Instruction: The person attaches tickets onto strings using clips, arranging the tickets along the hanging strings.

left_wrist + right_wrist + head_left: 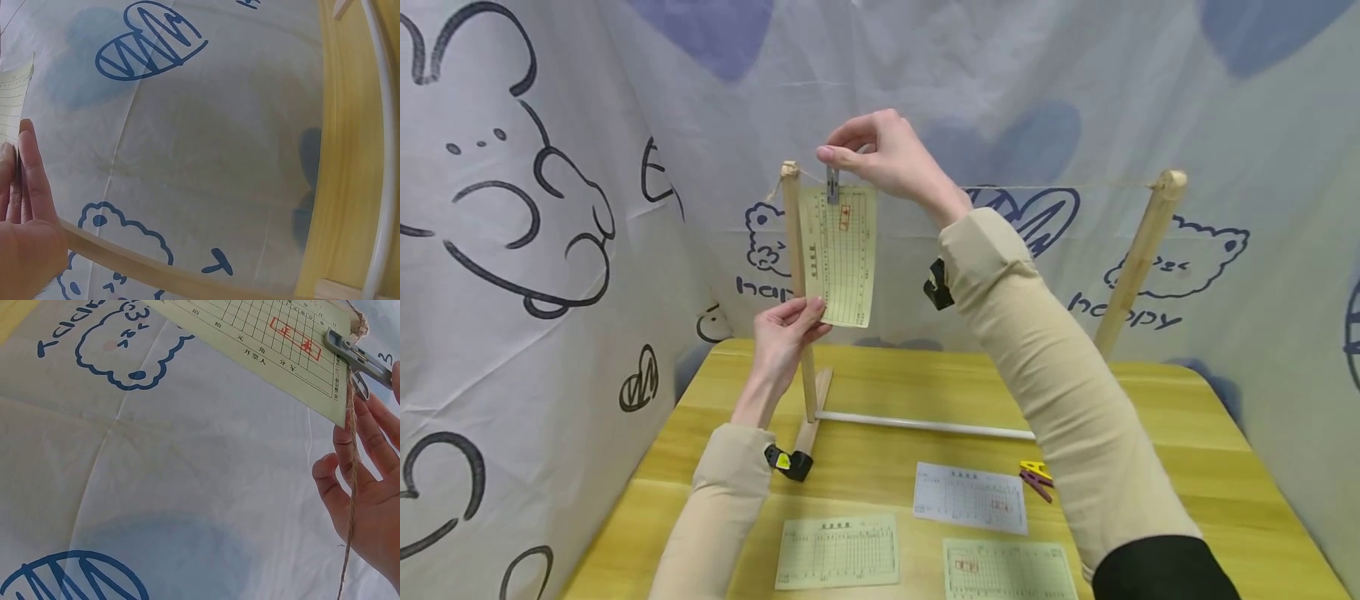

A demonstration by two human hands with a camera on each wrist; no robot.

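Observation:
A pale yellow-green receipt slip [842, 267] hangs lengthwise at the left end of a thin twine line [1075, 186]. A grey clothespin [832, 187] bites its top edge at the line. My right hand [891, 158] pinches the clothespin's upper end between thumb and fingers. In the right wrist view the clothespin [359, 357] sits across the slip's edge and the twine [352, 506], with the other fingers behind. My left hand [784, 333] pinches the slip's lower left corner, thumb in front. At the left wrist view's edge, only part of the slip [11, 100] shows.
Wooden posts [1126, 275] hold the twine, and a white rod [925, 425] runs low between them. On the yellow wood-grain table [880, 379] lie a white slip [970, 498], two greenish slips [837, 552], and yellow and purple clothespins [1036, 481] near the right sleeve.

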